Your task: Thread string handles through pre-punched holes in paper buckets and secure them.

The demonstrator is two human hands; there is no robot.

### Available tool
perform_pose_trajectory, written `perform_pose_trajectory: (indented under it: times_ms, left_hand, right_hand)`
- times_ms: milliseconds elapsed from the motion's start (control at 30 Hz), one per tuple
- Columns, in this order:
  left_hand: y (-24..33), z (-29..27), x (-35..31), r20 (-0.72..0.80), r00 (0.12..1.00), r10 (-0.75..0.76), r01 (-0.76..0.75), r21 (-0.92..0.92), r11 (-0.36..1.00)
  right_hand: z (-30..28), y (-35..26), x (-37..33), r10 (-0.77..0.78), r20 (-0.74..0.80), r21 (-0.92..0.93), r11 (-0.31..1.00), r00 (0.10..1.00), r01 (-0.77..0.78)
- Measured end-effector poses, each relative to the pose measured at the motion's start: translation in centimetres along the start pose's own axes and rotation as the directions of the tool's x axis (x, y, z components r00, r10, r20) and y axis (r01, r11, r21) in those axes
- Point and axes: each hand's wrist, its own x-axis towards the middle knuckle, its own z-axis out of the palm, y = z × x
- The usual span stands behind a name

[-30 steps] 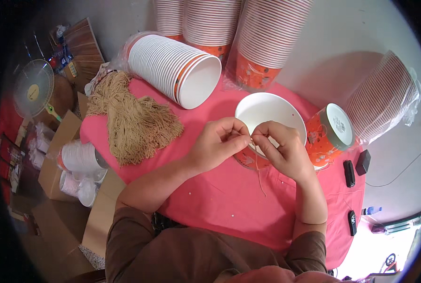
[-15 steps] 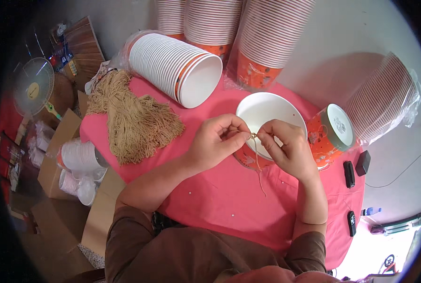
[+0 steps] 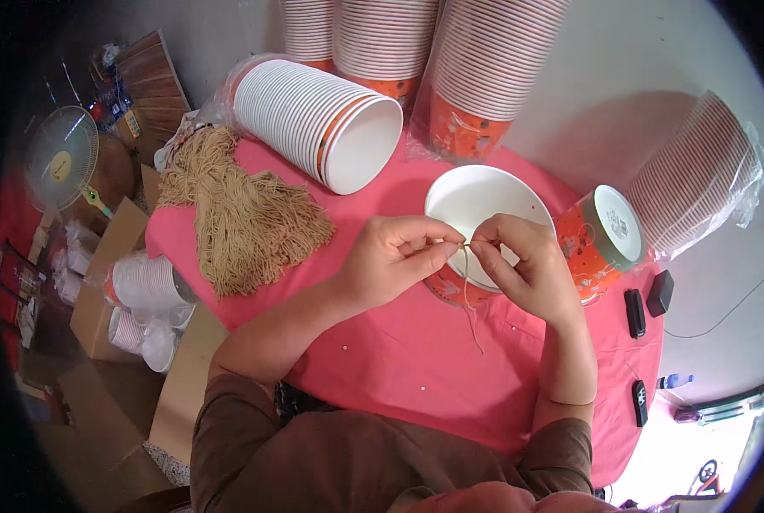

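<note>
pinching a thin tan string (image 3: 466, 280) in closed fingers (image 3: 433, 229), the left hand (image 3: 384, 261) and right hand (image 3: 532, 263) nearly meet over a white-lined orange tub (image 3: 466, 198) on the pink-clothed counter (image 3: 382, 363).

Three upright bucket stacks (image 3: 495, 64), one tan yarn bundle (image 3: 243, 218), one round fan (image 3: 64, 154)

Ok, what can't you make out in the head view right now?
Head view:
Whether the thin tan cord is knotted: the detail is too small, partly covered by the left hand and right hand.
Part of the inside of the open tub: behind the hands.
Tops of the rear tub stacks: cut off by the upper edge.
Inside of the overturned tub: its own wall and base hide it.
</note>
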Motion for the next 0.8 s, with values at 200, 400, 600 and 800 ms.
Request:
perform_pose_trajectory:
  times_ms: [200,400,600,800]
  left_hand:
    - [0.3,0.1,0.2,-0.023,1.000,0.013,-0.008,0.226,0.974]
    - [-1.5,-0.5,0.6,-0.049,0.996,0.073,-0.064,0.171,0.983]
    - [-0.6,-0.3,0.6,-0.099,0.993,0.056,-0.052,0.047,0.998]
    - [-0.7,-0.4,0.3,-0.102,0.993,0.056,-0.037,0.182,0.983]
  right_hand:
    - [-0.3,0.1,-0.1,0.015,0.004,-0.012,1.000,1.000,-0.015]
    - [-0.5,0.3,-0.1,-0.039,0.053,-0.040,0.998,0.998,0.041]
    - [-0.5,0.3,-0.2,0.017,-0.049,0.017,1.000,0.999,-0.016]
    - [-0.2,-0.4,0.0,0.013,-0.037,0.020,1.000,0.999,-0.012]
